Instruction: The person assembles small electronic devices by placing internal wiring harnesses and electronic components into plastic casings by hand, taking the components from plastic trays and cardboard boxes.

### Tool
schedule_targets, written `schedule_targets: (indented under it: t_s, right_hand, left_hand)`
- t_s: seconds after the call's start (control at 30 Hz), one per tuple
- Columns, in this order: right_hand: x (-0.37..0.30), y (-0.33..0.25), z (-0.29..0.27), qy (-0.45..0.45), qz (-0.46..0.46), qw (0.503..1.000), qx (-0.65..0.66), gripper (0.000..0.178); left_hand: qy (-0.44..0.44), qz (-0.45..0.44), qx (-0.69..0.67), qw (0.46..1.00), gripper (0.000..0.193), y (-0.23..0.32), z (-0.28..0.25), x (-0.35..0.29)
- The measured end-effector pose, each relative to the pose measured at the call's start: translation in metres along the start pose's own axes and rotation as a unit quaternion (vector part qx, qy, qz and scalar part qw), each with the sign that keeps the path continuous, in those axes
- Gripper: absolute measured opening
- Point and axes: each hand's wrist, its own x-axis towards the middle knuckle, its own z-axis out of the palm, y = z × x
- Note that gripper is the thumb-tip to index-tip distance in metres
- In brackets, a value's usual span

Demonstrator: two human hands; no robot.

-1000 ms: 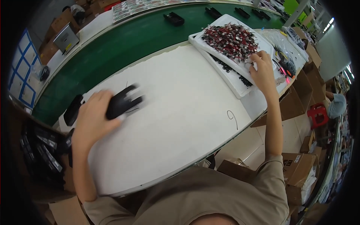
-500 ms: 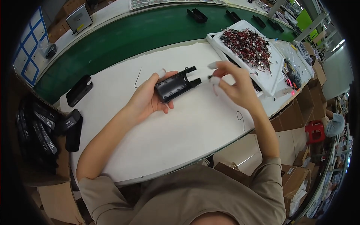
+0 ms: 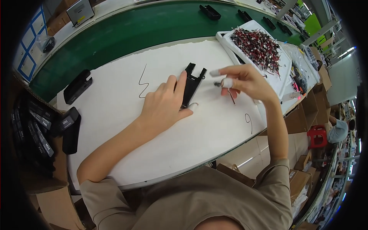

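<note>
A black plastic housing (image 3: 194,82) with two prongs at its far end stands over the white work surface. My left hand (image 3: 163,100) is closed round it from above, with the thumb on its near side. The hand hides much of the housing. Just right of the prongs, my right hand (image 3: 247,81) pinches a small dark wired part (image 3: 217,84), whose thin lead dangles below the fingers. The part and the housing are apart. White covers sit on some fingertips of both hands.
At the right, a white foam tray (image 3: 226,37) bears a heap of red and black wired parts (image 3: 258,48). Black housings lie on the green belt (image 3: 153,28) beyond. At the left, a carton (image 3: 57,207) stands beside stacked black cases (image 3: 40,132). Another black housing (image 3: 78,87) lies nearby.
My left hand has turned over with the housing, so its prongs now point away and its open inside no longer shows. The right hand has shifted slightly right, still pinching the wired part.
</note>
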Motion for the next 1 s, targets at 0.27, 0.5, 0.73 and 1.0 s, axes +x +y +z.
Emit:
schedule_targets:
  t_s: [0.27,0.5,0.73,1.0]
  right_hand:
    - [0.032,-0.01,0.008,0.047,-0.023,0.979,-0.195,0.015]
    - [0.049,-0.015,0.023,0.03,-0.033,0.945,-0.324,0.011]
    - [0.044,-0.013,0.025,0.07,-0.062,0.938,-0.335,0.015]
    - [0.043,-0.005,0.026,0.052,-0.1,0.9,-0.421,0.018]
  left_hand:
    - [0.083,0.113,0.0,0.99,0.059,-0.006,0.012,0.0]
    - [0.064,0.089,-0.027,0.994,0.057,-0.006,0.016,-0.002]
    - [0.072,0.091,-0.034,0.993,0.054,-0.008,0.015,-0.002]
    - [0.038,0.09,-0.049,0.994,0.058,-0.006,0.009,-0.001]
